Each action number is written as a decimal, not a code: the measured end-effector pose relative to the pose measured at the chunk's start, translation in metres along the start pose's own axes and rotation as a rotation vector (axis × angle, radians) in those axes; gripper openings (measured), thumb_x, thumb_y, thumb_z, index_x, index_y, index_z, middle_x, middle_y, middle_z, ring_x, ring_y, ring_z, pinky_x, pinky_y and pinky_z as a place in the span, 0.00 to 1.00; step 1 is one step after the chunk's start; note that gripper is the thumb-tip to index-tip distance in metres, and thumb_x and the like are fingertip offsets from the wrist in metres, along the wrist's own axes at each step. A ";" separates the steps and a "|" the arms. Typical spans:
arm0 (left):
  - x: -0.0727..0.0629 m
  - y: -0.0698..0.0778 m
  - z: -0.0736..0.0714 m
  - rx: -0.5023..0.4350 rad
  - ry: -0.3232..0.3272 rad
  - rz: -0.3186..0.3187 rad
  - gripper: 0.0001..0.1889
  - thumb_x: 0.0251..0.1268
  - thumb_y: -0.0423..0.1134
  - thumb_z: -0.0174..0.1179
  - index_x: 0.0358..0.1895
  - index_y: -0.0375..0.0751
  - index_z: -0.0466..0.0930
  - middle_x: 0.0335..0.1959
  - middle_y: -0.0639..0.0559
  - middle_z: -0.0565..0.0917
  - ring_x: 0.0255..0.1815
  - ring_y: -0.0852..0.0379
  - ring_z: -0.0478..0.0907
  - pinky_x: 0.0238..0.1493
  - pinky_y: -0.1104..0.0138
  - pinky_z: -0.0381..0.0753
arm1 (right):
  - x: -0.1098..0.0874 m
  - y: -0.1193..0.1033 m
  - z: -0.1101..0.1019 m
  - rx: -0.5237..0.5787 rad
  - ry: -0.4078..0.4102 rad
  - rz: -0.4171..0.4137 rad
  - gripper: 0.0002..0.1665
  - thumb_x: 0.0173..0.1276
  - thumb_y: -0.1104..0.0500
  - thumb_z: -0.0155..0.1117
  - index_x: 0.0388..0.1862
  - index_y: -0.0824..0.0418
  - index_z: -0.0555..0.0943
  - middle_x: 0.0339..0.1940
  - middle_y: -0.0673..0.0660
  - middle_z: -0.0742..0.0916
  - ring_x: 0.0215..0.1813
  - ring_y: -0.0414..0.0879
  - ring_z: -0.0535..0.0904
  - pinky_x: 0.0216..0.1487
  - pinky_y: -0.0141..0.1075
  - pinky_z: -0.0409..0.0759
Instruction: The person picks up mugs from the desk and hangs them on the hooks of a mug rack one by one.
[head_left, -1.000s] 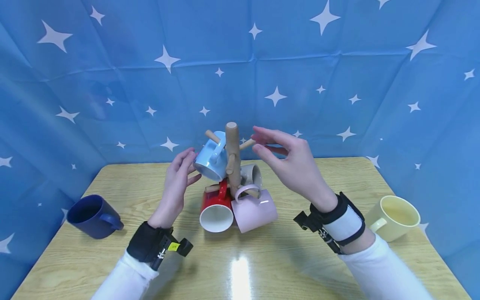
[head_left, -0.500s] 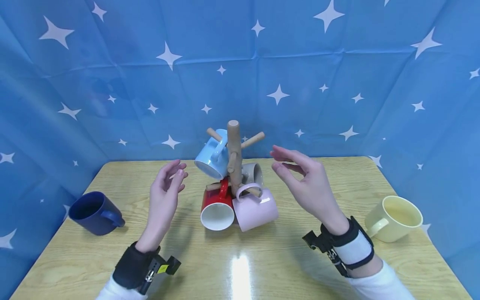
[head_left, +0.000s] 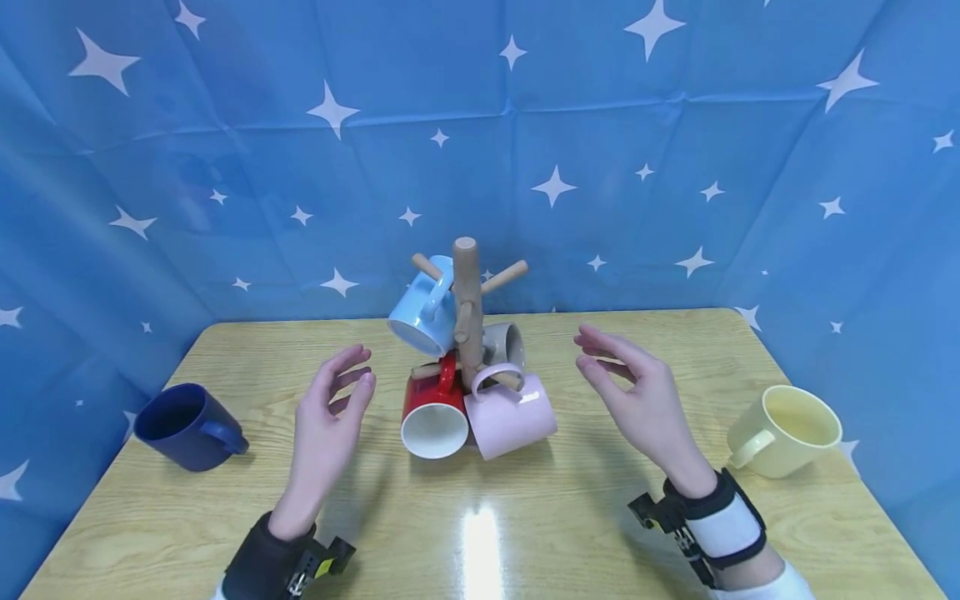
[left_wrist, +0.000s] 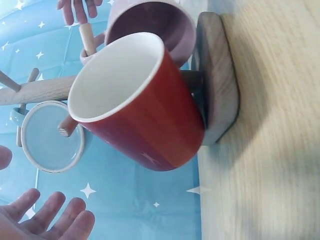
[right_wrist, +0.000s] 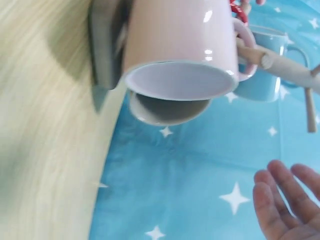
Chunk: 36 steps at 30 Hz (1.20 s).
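Observation:
A wooden mug tree stands mid-table with mugs hanging by their handles. The light blue mug is on an upper left peg, tilted mouth-down. Below it hang a red mug with a white inside and a pale pink mug; a grey mug sits behind, partly hidden. My left hand hovers left of the tree, fingers loosely bent, holding nothing. On the other side my right hand is likewise relaxed and empty, apart from the pink mug. In the left wrist view the red mug looms close.
A dark blue mug stands at the table's left, its handle toward the middle. At the right is a pale yellow mug. An upper right peg bears no mug. Behind the table hangs a blue star-patterned cloth.
Both hands have drawn away from the mug tree, the left from beside the light blue mug, the right from the upper right peg, moving outward and nearer the person. The mugs stay put.

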<state>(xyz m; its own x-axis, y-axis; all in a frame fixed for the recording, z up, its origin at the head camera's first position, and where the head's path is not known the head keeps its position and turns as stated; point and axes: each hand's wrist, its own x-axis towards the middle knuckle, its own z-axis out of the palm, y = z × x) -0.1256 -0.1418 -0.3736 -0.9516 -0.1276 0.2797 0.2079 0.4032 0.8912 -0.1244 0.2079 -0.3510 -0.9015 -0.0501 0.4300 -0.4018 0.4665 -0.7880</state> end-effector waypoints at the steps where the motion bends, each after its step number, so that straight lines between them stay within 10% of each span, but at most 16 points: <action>1: -0.001 0.000 0.000 0.012 -0.002 0.001 0.23 0.81 0.41 0.57 0.73 0.42 0.73 0.70 0.47 0.82 0.60 0.73 0.79 0.54 0.86 0.76 | -0.002 0.002 -0.001 0.001 0.005 0.008 0.23 0.79 0.63 0.62 0.70 0.64 0.79 0.63 0.65 0.88 0.58 0.19 0.79 0.59 0.14 0.77; 8: -0.008 -0.009 -0.006 0.072 0.035 0.004 0.23 0.81 0.41 0.58 0.73 0.42 0.73 0.70 0.46 0.81 0.66 0.49 0.81 0.57 0.88 0.73 | -0.008 0.010 0.003 -0.023 -0.007 0.052 0.23 0.79 0.60 0.63 0.70 0.62 0.80 0.64 0.63 0.89 0.60 0.29 0.84 0.58 0.14 0.77; 15: -0.014 -0.021 -0.018 0.117 0.091 -0.030 0.22 0.80 0.42 0.58 0.72 0.42 0.75 0.70 0.45 0.81 0.60 0.73 0.76 0.55 0.90 0.71 | -0.011 0.011 0.007 -0.059 -0.033 0.072 0.24 0.80 0.58 0.63 0.71 0.61 0.80 0.64 0.61 0.89 0.64 0.56 0.85 0.58 0.14 0.76; 36: -0.025 -0.061 -0.069 0.262 0.254 -0.169 0.22 0.81 0.47 0.57 0.69 0.40 0.77 0.66 0.39 0.84 0.45 0.91 0.68 0.47 0.87 0.68 | -0.013 0.010 0.007 -0.072 -0.035 0.061 0.22 0.80 0.58 0.62 0.70 0.60 0.80 0.65 0.61 0.88 0.62 0.51 0.86 0.58 0.13 0.74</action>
<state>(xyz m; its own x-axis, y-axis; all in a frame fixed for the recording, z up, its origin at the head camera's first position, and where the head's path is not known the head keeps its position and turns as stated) -0.0985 -0.2252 -0.4103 -0.8742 -0.4188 0.2457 -0.0427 0.5703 0.8203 -0.1178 0.2075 -0.3678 -0.9297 -0.0498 0.3650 -0.3340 0.5318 -0.7782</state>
